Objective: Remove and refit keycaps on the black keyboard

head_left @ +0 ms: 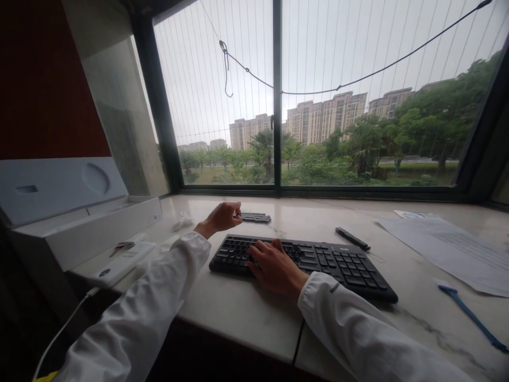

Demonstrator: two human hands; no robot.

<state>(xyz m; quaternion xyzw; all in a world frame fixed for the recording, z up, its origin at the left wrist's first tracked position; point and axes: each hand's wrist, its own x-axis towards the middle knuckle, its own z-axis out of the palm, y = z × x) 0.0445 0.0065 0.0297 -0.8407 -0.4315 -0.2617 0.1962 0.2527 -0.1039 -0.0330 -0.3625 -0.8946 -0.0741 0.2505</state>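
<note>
A black keyboard (345, 265) lies across the white marble-look counter, with its number pad to the right. My right hand (274, 265) rests on its left-middle part, fingers spread over the keys, hiding some of them. In the area around those fingers, parts of the key rows look bare of keycaps. Beyond the keyboard's far left edge, my left hand (222, 217) is closed in a pinch beside a small group of dark keycaps (256, 217) laid in rows. Whether anything sits between its fingertips is too small to tell.
An open white box (91, 228) stands at the left, near a white device (123, 262) with a cable. At the right are a dark slim object (352, 239), paper sheets (445, 249) and a blue tool (473, 315). A window (278, 188) borders the counter's back.
</note>
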